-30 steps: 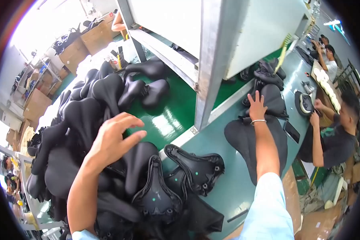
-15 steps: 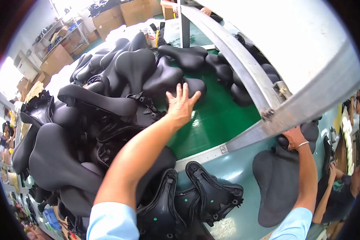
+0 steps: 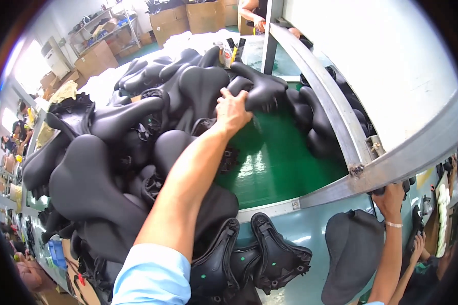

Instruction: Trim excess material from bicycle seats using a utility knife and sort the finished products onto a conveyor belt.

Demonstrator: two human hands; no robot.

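My left hand (image 3: 233,113) reaches over the green belt at the edge of a heap of black bicycle saddles (image 3: 84,173). Its fingers are bent against the rounded end of one saddle (image 3: 239,87), gripping it. Another saddle (image 3: 263,87) lies just beyond, to the right. My right hand (image 3: 390,201) is under the slanting metal beam, its fingers closed around a black saddle (image 3: 406,186) that the beam mostly hides. Below it, a dark saddle (image 3: 352,254) rests on the pale table, apart from the hand.
A metal frame (image 3: 315,66) stands over the belt (image 3: 280,162), with more saddles (image 3: 320,122) behind it. Upturned saddles (image 3: 272,254) show their undersides in front. Cardboard boxes (image 3: 206,16) stand at the back. At right, a co-worker's hand (image 3: 417,248) touches a black part.
The view has shifted. My left hand has gone from spread fingers to bent fingers at a saddle. My right hand has moved farther under the beam, away from the dark saddle on the table.
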